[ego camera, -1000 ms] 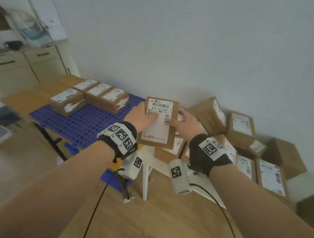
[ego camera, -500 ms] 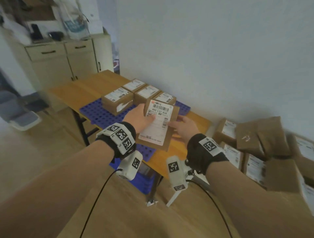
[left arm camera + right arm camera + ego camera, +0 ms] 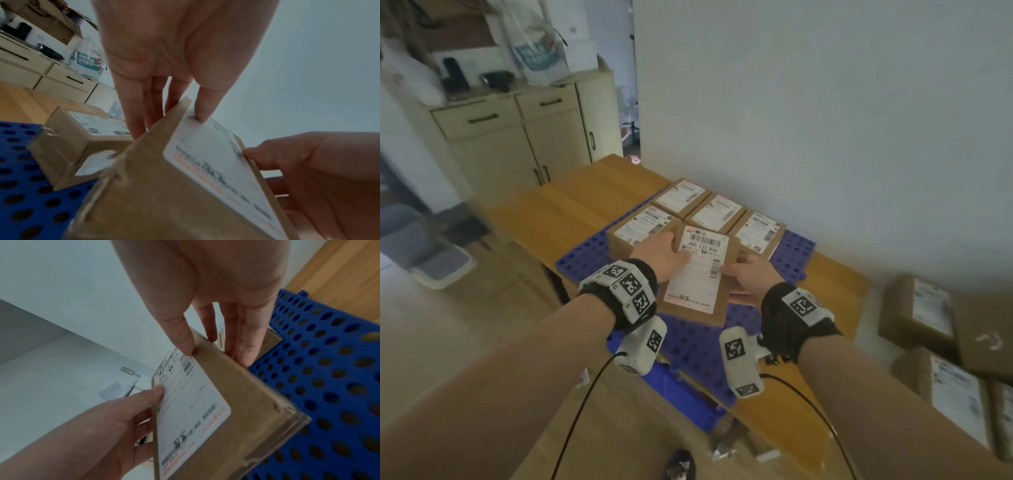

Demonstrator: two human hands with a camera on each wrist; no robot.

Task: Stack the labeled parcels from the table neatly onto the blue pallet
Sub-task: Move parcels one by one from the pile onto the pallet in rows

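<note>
Above the blue pallet (image 3: 787, 260), near four stacked parcels (image 3: 717, 212), left hand (image 3: 659, 255) and right hand (image 3: 748, 279) clamp the labeled parcel (image 3: 698, 277), thumbs on label, fingers beneath.

A wooden table (image 3: 571, 212) is set against the white wall, and a perforated blue pallet (image 3: 794, 253) is laid directly on its top; four labelled cardboard parcels (image 3: 717, 212) are set close together on the pallet's far part; wooden floor (image 3: 482, 322) is seen beneath.
</note>
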